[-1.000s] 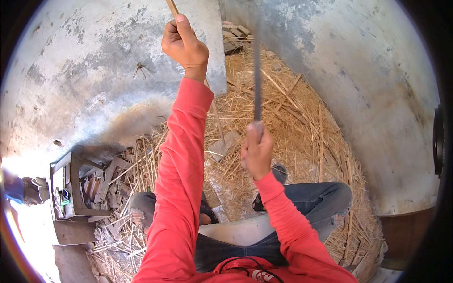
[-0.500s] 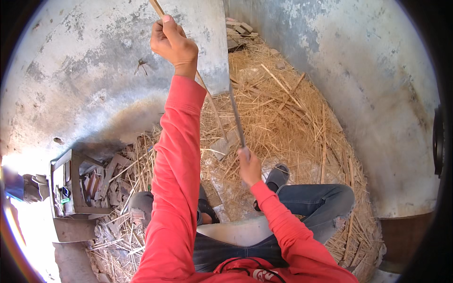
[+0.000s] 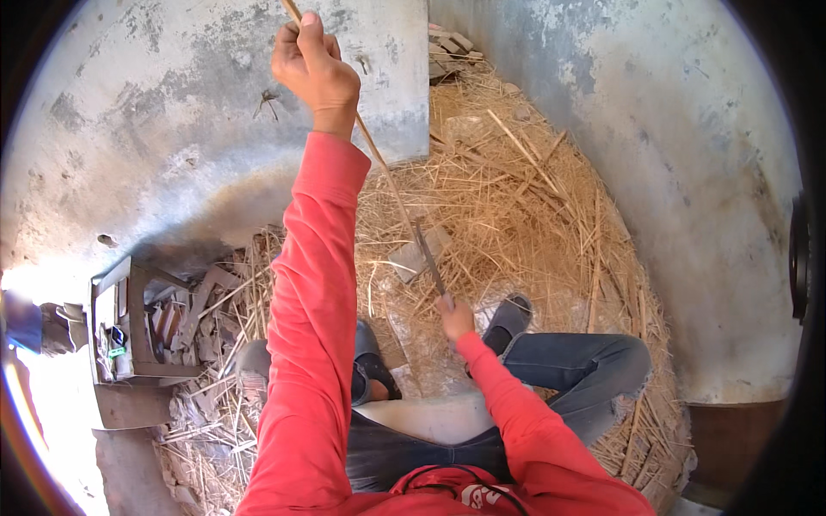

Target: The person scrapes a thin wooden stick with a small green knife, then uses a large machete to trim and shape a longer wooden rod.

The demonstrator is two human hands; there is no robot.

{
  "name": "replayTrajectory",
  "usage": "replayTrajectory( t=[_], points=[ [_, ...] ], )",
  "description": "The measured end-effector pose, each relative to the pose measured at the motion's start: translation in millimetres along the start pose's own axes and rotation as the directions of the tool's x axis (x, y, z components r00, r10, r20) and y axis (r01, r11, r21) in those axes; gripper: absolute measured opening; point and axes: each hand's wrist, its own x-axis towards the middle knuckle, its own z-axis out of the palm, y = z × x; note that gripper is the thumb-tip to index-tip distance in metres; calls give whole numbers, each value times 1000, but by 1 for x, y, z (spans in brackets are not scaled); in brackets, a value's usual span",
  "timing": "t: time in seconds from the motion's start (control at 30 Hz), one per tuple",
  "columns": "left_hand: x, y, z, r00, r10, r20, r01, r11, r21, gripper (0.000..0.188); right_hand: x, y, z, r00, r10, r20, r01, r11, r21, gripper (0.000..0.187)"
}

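Note:
My left hand (image 3: 317,73) is raised at the top, its fingers closed round a long thin bamboo strip (image 3: 379,159). The strip slants down past my wrist toward the floor in front of me. Lower and to the right, my right hand (image 3: 456,318) grips a narrow dark-bladed knife (image 3: 430,262), its handle mostly hidden by the fingers. The blade points up and away from me, its tip beside the strip's lower part. Whether the two touch, I cannot tell. Behind the blade lies a pale block (image 3: 406,261) on the shavings.
Straw-like shavings (image 3: 490,206) cover the floor between grey walls (image 3: 688,172). A wooden frame (image 3: 129,327) with scraps stands at left. My shoes (image 3: 509,320) and bent legs are close below my right hand. Bricks (image 3: 452,47) are piled at the far end.
My right hand and the knife have come down toward me; the blade's tip now sits much lower. My left hand has risen slightly, still holding the strip.

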Motion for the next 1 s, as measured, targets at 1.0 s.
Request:
replayTrajectory(
  t=[1.0],
  points=[
    [6,-12,-3,984,-57,167,43,995,87,28,-18,48,53,956,-113,-272,125,992,27,50]
  ],
)
